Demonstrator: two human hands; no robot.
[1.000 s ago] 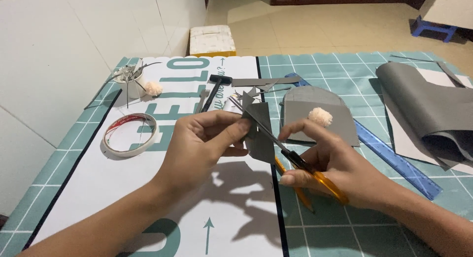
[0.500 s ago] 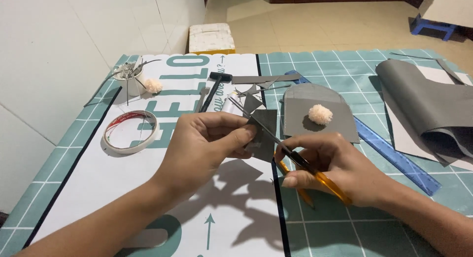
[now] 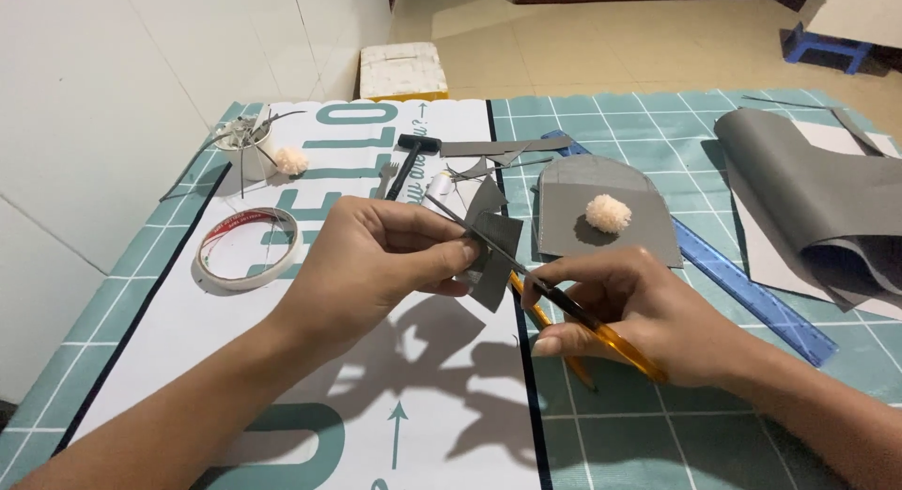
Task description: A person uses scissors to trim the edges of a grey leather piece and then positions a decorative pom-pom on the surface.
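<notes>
Here scissors [image 3: 526,274] (orange-handled) cut stiff, angular grey paper [image 3: 493,241].

Bright overhead light, sharp shadows below.

Just my one head cam here, looking down and forward, close over the hands [image 3: 526,283] and the bench [image 3: 658,424].

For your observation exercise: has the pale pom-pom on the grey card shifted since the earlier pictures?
No. The pom-pom sits at the same spot on the grey card, beside the blue ruler.
</notes>
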